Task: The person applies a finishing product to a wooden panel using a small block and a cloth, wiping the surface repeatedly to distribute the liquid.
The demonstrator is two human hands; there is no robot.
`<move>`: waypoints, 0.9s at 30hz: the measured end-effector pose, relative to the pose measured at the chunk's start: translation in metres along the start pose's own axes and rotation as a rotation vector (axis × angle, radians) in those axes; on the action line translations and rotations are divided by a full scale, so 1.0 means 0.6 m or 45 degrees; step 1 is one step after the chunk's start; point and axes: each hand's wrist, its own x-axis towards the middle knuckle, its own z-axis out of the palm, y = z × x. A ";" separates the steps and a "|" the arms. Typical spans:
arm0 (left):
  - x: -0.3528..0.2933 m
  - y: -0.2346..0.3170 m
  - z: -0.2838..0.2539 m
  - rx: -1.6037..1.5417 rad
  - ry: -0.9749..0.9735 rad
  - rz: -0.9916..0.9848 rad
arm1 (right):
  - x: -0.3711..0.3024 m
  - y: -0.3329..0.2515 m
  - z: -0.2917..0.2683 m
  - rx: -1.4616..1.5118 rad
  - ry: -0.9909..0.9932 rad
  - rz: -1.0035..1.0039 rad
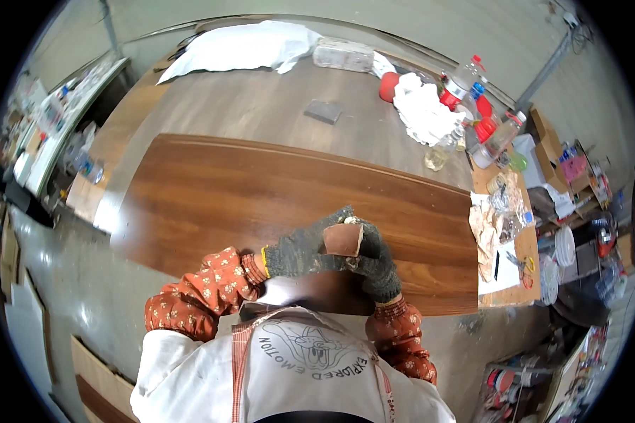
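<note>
Both of my hands wear dark grey work gloves and meet above a glossy brown wooden panel (261, 187). Between them is a small reddish-brown piece of sandpaper (341, 240), bent or folded, with a paler edge. My left hand (300, 250) is closed on its left side. From the right, my right hand (379, 262) grips the same piece, fingers curled around it. Some fingertips are hidden behind the sandpaper. The panel lies flat on a larger work table (240, 106), its near edge close to my body.
A grey flat square (323, 111) lies beyond the panel. At the back are a white cloth (240, 49) and a wrapped block (343, 55). Crumpled white rag (427, 109), plastic bottles (464, 81) and red containers crowd the far right. Scissors (525, 269) and paper (499, 271) lie right.
</note>
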 end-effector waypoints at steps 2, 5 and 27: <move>0.033 0.054 -0.001 0.249 -0.085 -0.173 | -0.001 -0.008 -0.011 -0.126 0.120 -0.005; 0.072 0.050 -0.080 0.828 -0.191 -0.158 | 0.010 -0.003 -0.005 0.137 0.389 -0.099; 0.576 -0.162 -0.099 1.835 0.104 -0.391 | -0.174 -0.060 -0.289 0.633 0.786 0.015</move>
